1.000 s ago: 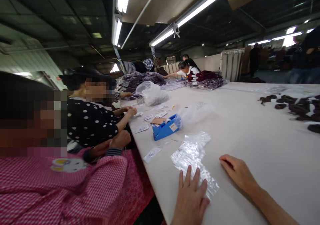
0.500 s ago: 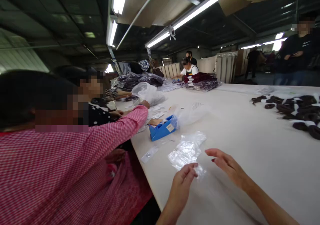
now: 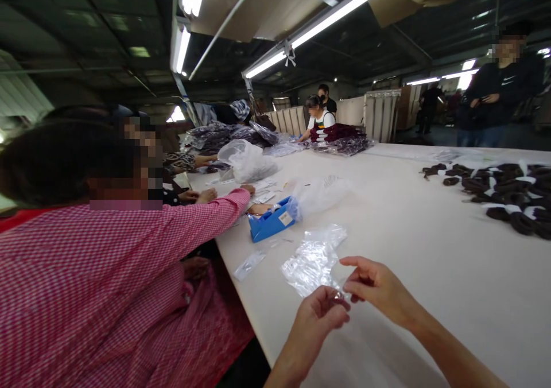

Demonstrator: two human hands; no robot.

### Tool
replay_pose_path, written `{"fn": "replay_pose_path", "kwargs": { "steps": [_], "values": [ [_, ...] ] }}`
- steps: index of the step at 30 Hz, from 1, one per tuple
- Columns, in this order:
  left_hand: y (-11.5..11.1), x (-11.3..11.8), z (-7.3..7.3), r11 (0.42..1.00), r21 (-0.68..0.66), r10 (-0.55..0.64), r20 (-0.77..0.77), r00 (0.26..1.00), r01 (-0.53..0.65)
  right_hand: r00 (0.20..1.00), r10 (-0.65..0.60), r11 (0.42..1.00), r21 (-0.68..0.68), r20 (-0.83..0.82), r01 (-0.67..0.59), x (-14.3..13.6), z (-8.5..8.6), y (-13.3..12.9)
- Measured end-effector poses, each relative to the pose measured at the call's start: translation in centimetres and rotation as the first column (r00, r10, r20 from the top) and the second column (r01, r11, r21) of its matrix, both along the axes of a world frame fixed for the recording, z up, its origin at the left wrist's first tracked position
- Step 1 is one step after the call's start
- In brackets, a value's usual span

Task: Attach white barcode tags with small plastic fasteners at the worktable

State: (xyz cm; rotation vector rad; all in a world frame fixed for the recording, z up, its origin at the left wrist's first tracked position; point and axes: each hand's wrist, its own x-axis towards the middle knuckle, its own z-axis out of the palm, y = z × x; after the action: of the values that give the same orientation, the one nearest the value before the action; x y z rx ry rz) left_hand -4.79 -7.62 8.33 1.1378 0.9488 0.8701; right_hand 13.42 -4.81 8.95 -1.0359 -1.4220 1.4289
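Observation:
My left hand (image 3: 321, 318) and my right hand (image 3: 375, 287) meet just above the white table (image 3: 430, 273), near its front edge. Both pinch the near edge of a clear plastic bag (image 3: 312, 257), which lies crumpled on the table in front of them. The fingertips of the two hands almost touch each other.
A person in a pink checked top (image 3: 107, 284) sits close on my left, arm stretched toward a blue tape dispenser (image 3: 270, 222). Small clear packets (image 3: 249, 263) lie near the edge. Dark garments (image 3: 503, 196) lie far right. More people work farther along; one stands at right.
My left hand lifted off the bag, where it lay flat, and both hands came together pinching its edge. The person on my left leaned in and reached across the table.

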Motion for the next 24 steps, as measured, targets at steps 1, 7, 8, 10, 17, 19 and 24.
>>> {"fn": "replay_pose_path", "kwargs": {
  "steps": [1, 7, 8, 10, 17, 19, 24],
  "values": [
    [0.0, 0.1, 0.0, 1.000, 0.003, 0.025, -0.034, 0.999, -0.025, 1.000, -0.004, 1.000, 0.001, 0.018, 0.004, 0.1, 0.0, 0.0],
    [0.0, 0.3, -0.1, 0.987, 0.064, 0.154, -0.097, 0.983, -0.148, 0.994, 0.026, 1.000, -0.009, 0.111, -0.025, 0.4, 0.4, -0.3],
    [0.0, 0.3, -0.1, 0.987, 0.062, 0.157, -0.090, 0.984, -0.152, 0.993, 0.022, 1.000, -0.012, 0.120, -0.020, 0.4, 0.5, -0.3],
    [0.0, 0.1, -0.2, 0.986, 0.034, 0.166, -0.071, 0.984, -0.164, 0.990, 0.017, 1.000, -0.019, 0.142, -0.014, 0.6, 0.7, -0.3],
    [0.0, -0.5, -0.9, 0.987, -0.023, 0.160, -0.053, 0.986, -0.161, 0.980, 0.125, 0.992, 0.005, 0.152, -0.127, 0.5, 1.4, -0.6],
    [-0.2, -0.5, -0.7, 0.992, -0.009, 0.125, -0.071, 0.990, -0.126, 0.980, 0.091, 0.994, 0.040, 0.177, -0.099, 0.2, 1.4, -0.8],
    [-0.5, 0.1, 0.1, 0.982, 0.123, 0.153, -0.068, 0.986, -0.144, 0.965, 0.039, 0.994, 0.091, 0.261, -0.064, -0.3, 1.1, -1.1]
  ]
}}
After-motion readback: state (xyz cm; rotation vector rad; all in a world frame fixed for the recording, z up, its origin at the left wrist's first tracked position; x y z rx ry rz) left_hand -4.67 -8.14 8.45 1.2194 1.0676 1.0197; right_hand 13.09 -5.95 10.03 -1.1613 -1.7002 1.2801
